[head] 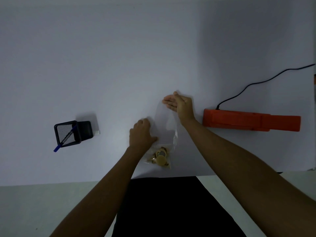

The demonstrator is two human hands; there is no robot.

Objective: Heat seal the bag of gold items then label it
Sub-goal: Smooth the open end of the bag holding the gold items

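I have the clear bag (166, 124) lying mid-table, gold items (160, 157) bunched at its near end, around six o'clock. My left hand (141, 134) presses its left edge, fingers curled together; my right hand (179, 104) pinches the far mouth at twelve o'clock. The orange sealer (251, 121) sits at three o'clock; a creased mouth there would likely seal badly, or items might slide toward it

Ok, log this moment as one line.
stage: pre-seal | left hand: pressing clear bag | right hand: holding bag mouth | orange heat sealer: untouched
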